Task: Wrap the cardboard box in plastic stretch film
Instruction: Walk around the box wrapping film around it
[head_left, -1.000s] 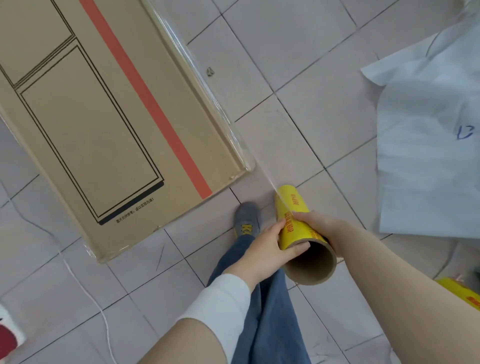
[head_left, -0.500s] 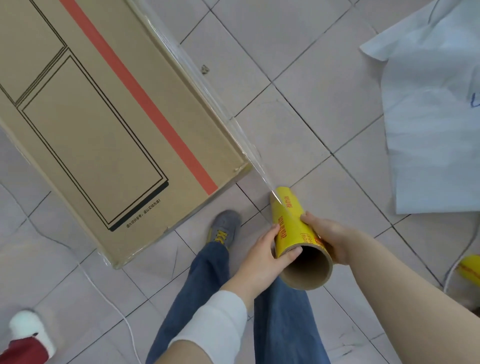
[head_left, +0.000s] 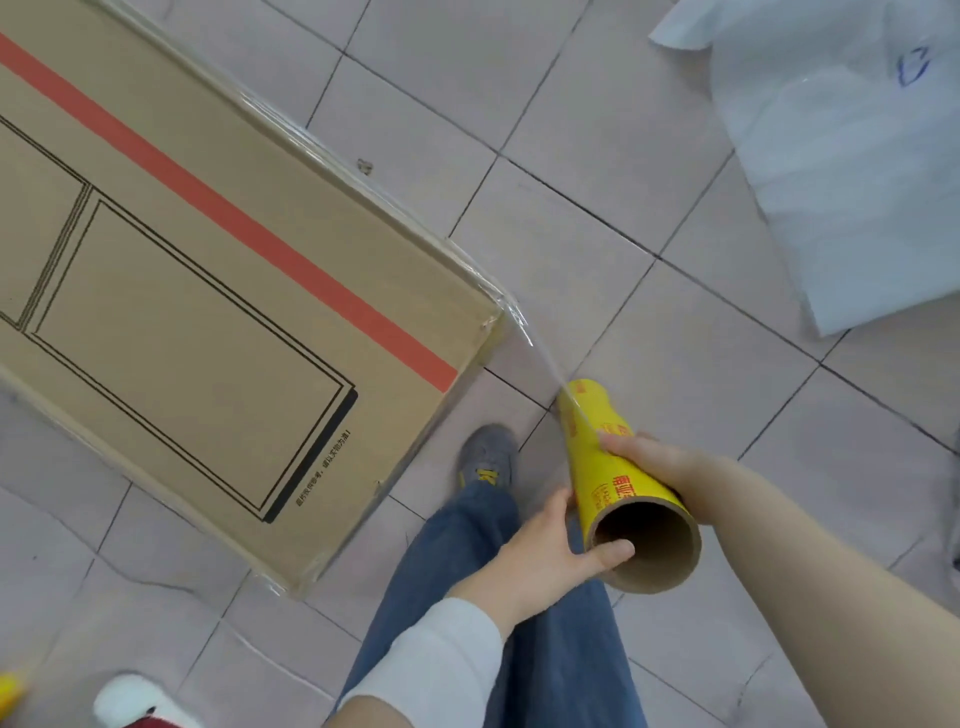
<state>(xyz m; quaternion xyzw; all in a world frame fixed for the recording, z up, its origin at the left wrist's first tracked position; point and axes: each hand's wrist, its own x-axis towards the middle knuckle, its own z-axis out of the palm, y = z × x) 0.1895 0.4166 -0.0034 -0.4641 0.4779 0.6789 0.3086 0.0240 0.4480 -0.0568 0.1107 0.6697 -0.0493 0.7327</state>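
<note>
On the tiled floor (head_left: 597, 182), a large flat cardboard box (head_left: 208, 312) lies face up, bearing an orange stripe and black line printing. It fills the upper left of the view. Glossy wrinkles along its right long edge and at both near corners indicate that film already covers those parts. How far the covering extends cannot be told.

A white sheet (head_left: 857, 182) with a blue mark lies well apart at upper right and plays no part.

A jeans leg (head_left: 493, 623) and a grey shoe (head_left: 488, 454) stand just beside the box's short end.

The yellow stretch film roll (head_left: 608, 467) is held off the floor near the box's right near corner, tilted, with its open cardboard core (head_left: 644, 545) facing the camera. The left hand (head_left: 550, 556) cups the roll from below, with the thumb hooked over the core's rim. The right hand (head_left: 654, 467) grips the far side, fingers curled over the yellow label.

A taut band of film (head_left: 540, 358) runs from the corner to the roll's far end and is seen nearly edge-on.

Assessment: wrapping is under way, at the point of rounding this corner. The next move calls for carrying the roll across the short end. Both grips should be loose enough for the roll to turn, with tension maintained so the film lies flat.
</note>
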